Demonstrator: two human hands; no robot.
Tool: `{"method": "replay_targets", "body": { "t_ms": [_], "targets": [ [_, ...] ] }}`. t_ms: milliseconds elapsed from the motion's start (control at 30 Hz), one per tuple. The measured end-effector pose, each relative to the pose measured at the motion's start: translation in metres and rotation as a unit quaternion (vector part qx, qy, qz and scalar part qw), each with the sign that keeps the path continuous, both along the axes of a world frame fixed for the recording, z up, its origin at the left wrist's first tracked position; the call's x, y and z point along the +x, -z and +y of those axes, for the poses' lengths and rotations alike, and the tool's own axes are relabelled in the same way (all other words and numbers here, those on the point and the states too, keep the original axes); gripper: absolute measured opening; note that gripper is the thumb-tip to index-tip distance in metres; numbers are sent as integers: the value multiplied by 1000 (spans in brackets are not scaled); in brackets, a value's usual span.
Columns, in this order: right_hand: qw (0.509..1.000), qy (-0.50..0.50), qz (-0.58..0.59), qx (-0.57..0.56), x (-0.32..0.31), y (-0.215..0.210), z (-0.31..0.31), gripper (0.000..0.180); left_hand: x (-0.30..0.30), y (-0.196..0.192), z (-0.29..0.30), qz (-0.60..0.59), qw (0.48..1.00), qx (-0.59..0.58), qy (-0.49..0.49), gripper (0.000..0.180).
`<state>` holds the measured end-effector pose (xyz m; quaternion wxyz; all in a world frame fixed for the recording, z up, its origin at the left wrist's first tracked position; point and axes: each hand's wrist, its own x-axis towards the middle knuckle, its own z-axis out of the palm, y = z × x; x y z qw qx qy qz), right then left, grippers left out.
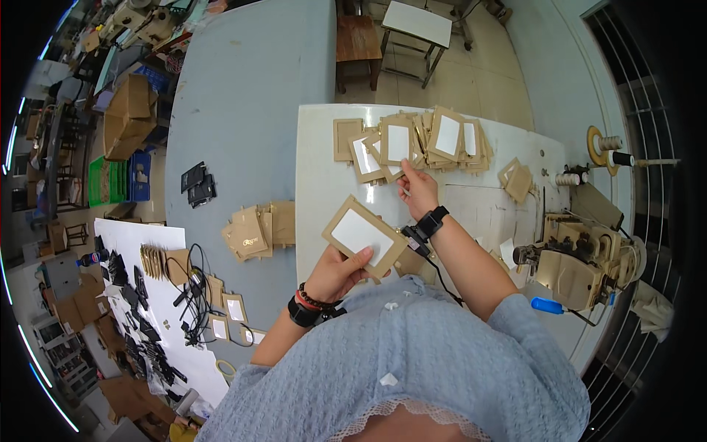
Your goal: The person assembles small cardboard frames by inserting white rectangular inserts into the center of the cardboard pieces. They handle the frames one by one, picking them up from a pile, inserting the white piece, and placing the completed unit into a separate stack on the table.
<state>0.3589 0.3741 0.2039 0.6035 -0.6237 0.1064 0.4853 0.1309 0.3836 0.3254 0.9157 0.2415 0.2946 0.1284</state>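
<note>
My left hand (335,272) grips a flat tan card holder (346,219) with a white rectangular panel. The thumb lies on top at its near right corner, and the other fingers are underneath. Farther away, my right hand (418,193) has its thumb and fingers closed on the near edge of another tan panelled card holder (398,156), which overlaps a loose pile. More of these holders (448,136) lie heaped just right of it, some with white panels showing. Both wrists wear black bands.
To the right stands a sewing machine (578,269) with a blue-handled tool (546,305) in front and thread spools (622,158) behind. On the grey table at left lie tan holders (250,234) and black pieces (197,184). A black cable (197,295) tangles over a white sheet (158,234).
</note>
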Motion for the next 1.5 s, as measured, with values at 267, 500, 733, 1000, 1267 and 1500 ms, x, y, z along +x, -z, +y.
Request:
{"method": "replay_targets", "body": {
  "t_ms": [267, 500, 733, 1000, 1267, 1500],
  "targets": [
    [997, 30, -62, -41, -6, 13, 4, 35, -4, 20, 6, 66, 997, 1, -39, 44],
    [950, 75, -282, -113, -9, 27, 15, 48, 6, 48, 24, 133, 990, 20, -39, 39],
    [918, 32, -360, -163, -33, -13, 20, 54, 38, 79, 51, 125, 981, 99, -112, 41],
    [745, -13, -653, -135, 22, -66, 33, 48, 102, 70, 119, 210, 946, 246, -23, 35],
    [744, -117, -615, -231, 56, -43, 20, 88, 95, 107, 83, 220, 957, 189, -30, 40],
    [753, -115, -600, -244, 56, -36, 33, 86, 37, 112, 45, 229, 967, 111, -17, 40]
  ]
}}
